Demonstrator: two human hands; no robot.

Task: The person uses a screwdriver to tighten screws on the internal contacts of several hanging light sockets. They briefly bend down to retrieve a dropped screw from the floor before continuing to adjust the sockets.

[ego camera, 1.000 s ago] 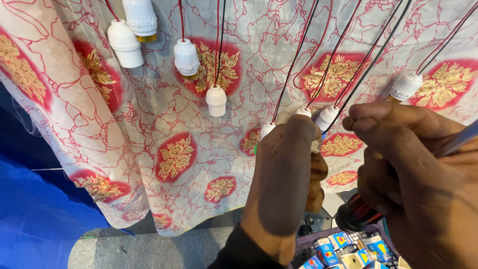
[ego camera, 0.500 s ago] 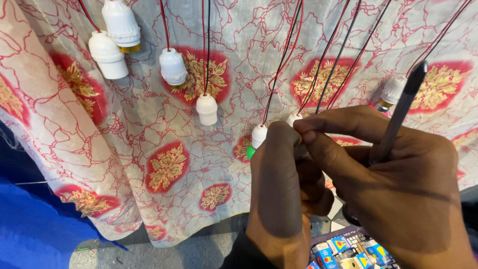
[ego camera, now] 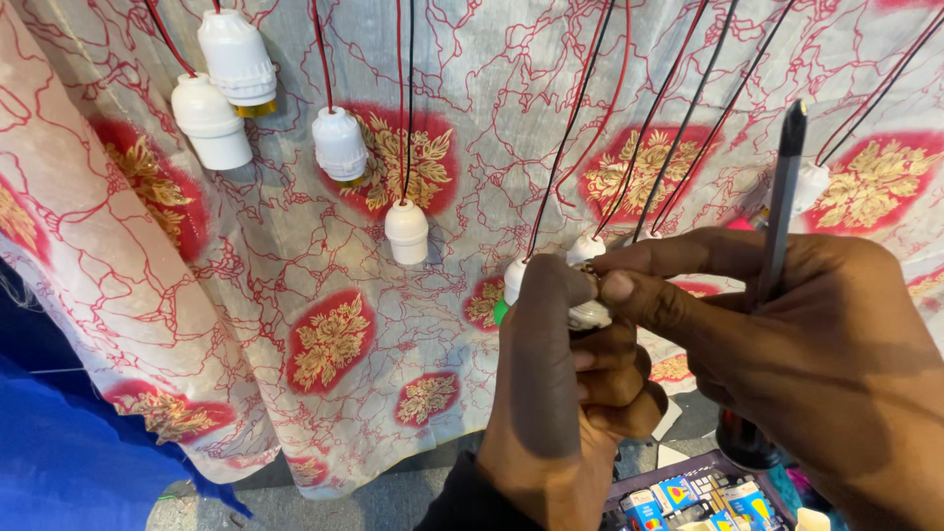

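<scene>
Two hands meet low against the patterned cloth (ego camera: 295, 246). The left hand (ego camera: 551, 393) has its fingers curled tight around a white lamp holder (ego camera: 588, 315), which hangs on a wire near the cloth's lower edge. The right hand (ego camera: 826, 354) pinches the holder's top with thumb and forefinger, a screwdriver (ego camera: 782, 197) tucked upright in its grip. Other white holders (ego camera: 406, 231) dangle nearer the cloth's upper left corner.

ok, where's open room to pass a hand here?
Open: patterned cloth below the hanging white holders, left of the left hand. Crowded: wires over both hands, right hand with screwdriver, box tray beneath.
</scene>
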